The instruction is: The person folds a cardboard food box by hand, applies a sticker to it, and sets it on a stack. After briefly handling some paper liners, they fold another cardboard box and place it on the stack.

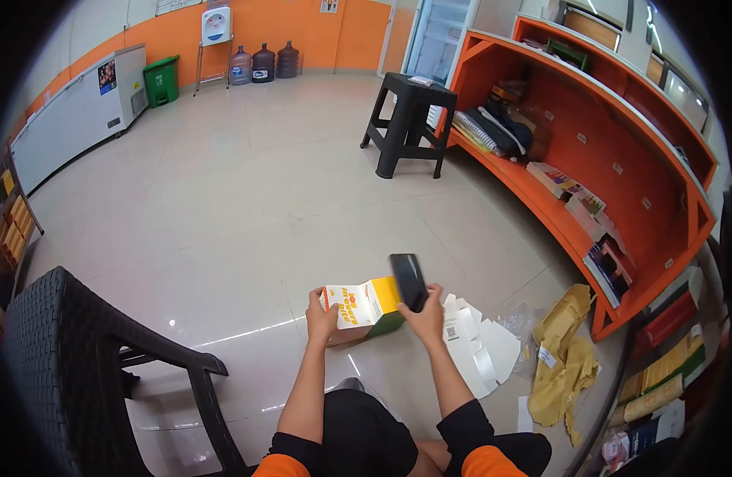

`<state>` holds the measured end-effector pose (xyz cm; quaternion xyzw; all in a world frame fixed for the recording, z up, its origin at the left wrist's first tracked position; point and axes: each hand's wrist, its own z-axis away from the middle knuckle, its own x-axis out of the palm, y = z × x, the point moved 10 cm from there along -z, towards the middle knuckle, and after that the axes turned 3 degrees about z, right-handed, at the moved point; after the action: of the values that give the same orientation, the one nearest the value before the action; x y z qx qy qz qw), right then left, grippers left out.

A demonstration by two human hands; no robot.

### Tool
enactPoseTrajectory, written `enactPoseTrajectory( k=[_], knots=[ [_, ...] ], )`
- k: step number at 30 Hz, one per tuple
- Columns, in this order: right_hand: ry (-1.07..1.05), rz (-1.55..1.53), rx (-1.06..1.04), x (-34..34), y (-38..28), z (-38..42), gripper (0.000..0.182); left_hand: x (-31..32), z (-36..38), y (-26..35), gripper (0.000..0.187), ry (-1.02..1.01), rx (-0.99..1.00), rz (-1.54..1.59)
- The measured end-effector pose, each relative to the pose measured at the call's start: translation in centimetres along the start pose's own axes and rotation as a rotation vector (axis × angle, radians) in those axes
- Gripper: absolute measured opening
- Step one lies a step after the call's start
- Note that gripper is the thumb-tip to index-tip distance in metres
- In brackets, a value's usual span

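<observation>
A white, yellow and green printed box (354, 308) sits on the floor in front of my knees. Its left end is gripped by my left hand (321, 318), fingers closed at the edge. My right hand (426, 315) is closed on the lower end of a black phone (409, 281), which is held up beside the box's yellow right end. Just right of that hand, an unfolded white carton (479, 347) lies on the floor. Crumpled brown paper (561, 358) and clear plastic (520, 324) are farther right.
A black chair (64, 374) stands close on the left. Ahead is a black stool (409, 119), beside an orange shelf unit (541, 208) curving along the right. A white chest freezer (80, 115), green bin (161, 81) and water bottles (263, 63) are at the back.
</observation>
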<state>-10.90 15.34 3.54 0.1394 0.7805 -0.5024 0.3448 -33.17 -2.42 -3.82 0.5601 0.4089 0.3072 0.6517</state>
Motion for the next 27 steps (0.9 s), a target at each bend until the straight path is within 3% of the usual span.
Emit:
enactPoseTrajectory(
  k=[2,5,8,12,15,17,19,22,25,26,27],
  knots=[
    [-0.201,0.148,0.005,3.1,-0.6,0.7,0.089,-0.8,1.1,0.5,0.050,0.016,-0.117,0.032],
    [-0.253,0.236,0.014,5.2,0.3,1.2,0.098,-1.6,0.7,1.2,0.062,0.072,0.102,-0.264],
    [-0.330,0.181,0.000,4.0,0.4,2.0,0.103,-0.2,0.6,0.6,0.070,-0.024,0.187,-0.809],
    [-0.460,0.112,-0.097,0.7,3.4,3.8,0.101,2.3,0.9,-7.3,0.072,-0.307,-0.118,-0.868],
    [-0.420,0.265,-0.223,-4.4,9.3,5.2,0.096,2.0,1.1,-5.2,0.073,-0.150,0.099,-0.976],
    [-0.473,0.461,-0.181,-8.8,14.5,6.7,0.084,1.9,1.7,-2.5,0.073,-0.059,0.257,-1.063],
    [-0.531,0.525,0.032,-14.4,18.0,8.5,0.070,2.1,2.4,0.8,0.072,0.042,0.406,-1.104],
    [-0.376,0.451,0.225,-21.7,21.9,11.4,0.058,3.0,4.0,4.8,0.070,0.170,0.570,-1.095],
    [-0.057,0.199,0.291,-29.1,21.8,12.2,0.050,3.9,5.8,7.2,0.068,0.221,0.669,-1.098],
    [0.267,0.015,0.053,-33.1,18.8,12.6,0.045,4.2,6.4,7.9,0.068,0.224,0.696,-1.106],
    [0.482,-0.221,-0.071,-37.4,10.8,14.8,0.040,4.2,7.0,8.5,0.067,0.233,0.720,-1.112]
  ],
)
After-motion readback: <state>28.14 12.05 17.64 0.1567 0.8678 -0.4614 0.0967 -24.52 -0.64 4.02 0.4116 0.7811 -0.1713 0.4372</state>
